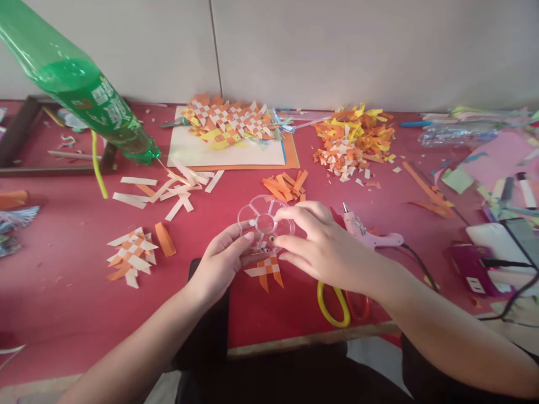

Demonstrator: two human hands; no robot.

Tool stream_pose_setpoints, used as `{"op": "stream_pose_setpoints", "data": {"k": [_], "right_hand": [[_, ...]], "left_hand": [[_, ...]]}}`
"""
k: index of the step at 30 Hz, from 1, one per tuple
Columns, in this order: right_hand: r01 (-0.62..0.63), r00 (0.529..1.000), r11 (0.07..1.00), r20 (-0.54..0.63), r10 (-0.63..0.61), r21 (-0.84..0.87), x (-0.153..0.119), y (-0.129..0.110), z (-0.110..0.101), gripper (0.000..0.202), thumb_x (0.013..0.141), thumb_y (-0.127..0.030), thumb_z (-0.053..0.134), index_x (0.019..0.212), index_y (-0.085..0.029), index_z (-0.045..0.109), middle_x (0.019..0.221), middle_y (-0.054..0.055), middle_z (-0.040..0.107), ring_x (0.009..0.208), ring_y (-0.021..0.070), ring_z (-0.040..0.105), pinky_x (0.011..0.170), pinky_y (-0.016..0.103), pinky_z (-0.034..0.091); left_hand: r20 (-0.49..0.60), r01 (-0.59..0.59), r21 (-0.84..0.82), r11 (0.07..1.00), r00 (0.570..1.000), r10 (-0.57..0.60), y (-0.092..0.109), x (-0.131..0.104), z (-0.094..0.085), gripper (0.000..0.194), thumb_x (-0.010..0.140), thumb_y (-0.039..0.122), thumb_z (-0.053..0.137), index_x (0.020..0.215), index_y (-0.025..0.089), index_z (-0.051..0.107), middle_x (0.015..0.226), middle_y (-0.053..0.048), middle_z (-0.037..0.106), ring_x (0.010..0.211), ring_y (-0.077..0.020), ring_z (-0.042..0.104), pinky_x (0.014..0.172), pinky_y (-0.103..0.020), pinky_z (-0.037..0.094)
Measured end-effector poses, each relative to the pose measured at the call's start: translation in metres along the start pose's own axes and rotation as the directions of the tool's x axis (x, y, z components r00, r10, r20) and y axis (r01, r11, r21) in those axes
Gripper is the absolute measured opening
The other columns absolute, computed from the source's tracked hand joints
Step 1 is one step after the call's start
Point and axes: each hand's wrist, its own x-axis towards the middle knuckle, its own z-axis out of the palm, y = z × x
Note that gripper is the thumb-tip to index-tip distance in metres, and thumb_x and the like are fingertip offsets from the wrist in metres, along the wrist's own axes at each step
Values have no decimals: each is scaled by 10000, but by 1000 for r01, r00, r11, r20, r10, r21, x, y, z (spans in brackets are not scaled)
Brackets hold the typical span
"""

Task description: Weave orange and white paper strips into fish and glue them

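Note:
My left hand [223, 252] grips the lower left rim of a clear round compartment box [255, 207], thumb on top. Small beads or eyes lie in its near compartments, among them a green toy eye [272, 239]. My right hand [322, 238] reaches over the box's right side. Its fingers are bent and apart, with one fingertip close to the green eye; no held thing shows between them. Just below the box lies a small woven paper fish [269, 272] of orange and white strips, partly covered by my hands.
Yellow-handled scissors [337, 314] and a pink glue gun [366, 233] lie right of my hands. A green bottle [96, 106] leans at left. Another woven fish [132, 252], paper strips [181, 185], a woven pile [229, 120] and orange scraps [357, 137] lie around.

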Motion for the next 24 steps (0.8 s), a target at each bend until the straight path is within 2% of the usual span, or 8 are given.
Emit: {"op": "stream_pose_setpoints", "data": {"k": [7, 12, 20, 24], "right_hand": [[-4, 1000, 1000, 22, 4, 23, 2, -1, 1, 174, 928, -172, 523, 844, -157, 674, 1245, 132, 499, 1166, 287, 428, 964, 471, 464], [-1, 999, 998, 54, -3, 69, 3, -1, 4, 194, 939, -159, 497, 813, -151, 644, 1244, 124, 495, 1191, 275, 421, 997, 464, 457], [52, 989, 997, 139, -59, 56, 7, 1, 9, 233, 943, -84, 428, 763, -133, 567, 1164, 139, 513, 1138, 257, 447, 938, 425, 487], [59, 989, 996, 133, -67, 68, 10, 2, 11, 208, 942, -90, 440, 793, -134, 578, 1171, 137, 512, 1148, 260, 439, 941, 425, 481]], "left_hand": [[26, 31, 20, 999, 999, -31, -1, 0, -1, 221, 880, 276, 672, 1086, 198, 681, 1041, -47, 754, 813, -150, 723, 788, -284, 594], [35, 47, 40, 998, 998, -49, 0, -1, 0, 239, 889, 281, 659, 1107, 183, 665, 1091, -71, 743, 866, -179, 725, 808, -307, 588], [46, 78, 54, 996, 996, -80, -1, 0, -2, 267, 882, 275, 664, 1125, 169, 640, 1114, -88, 730, 875, -179, 722, 810, -292, 569], [39, 93, 54, 994, 995, -95, 0, 2, -2, 269, 883, 277, 657, 1127, 167, 630, 1114, -97, 730, 868, -188, 725, 803, -299, 566]]}}
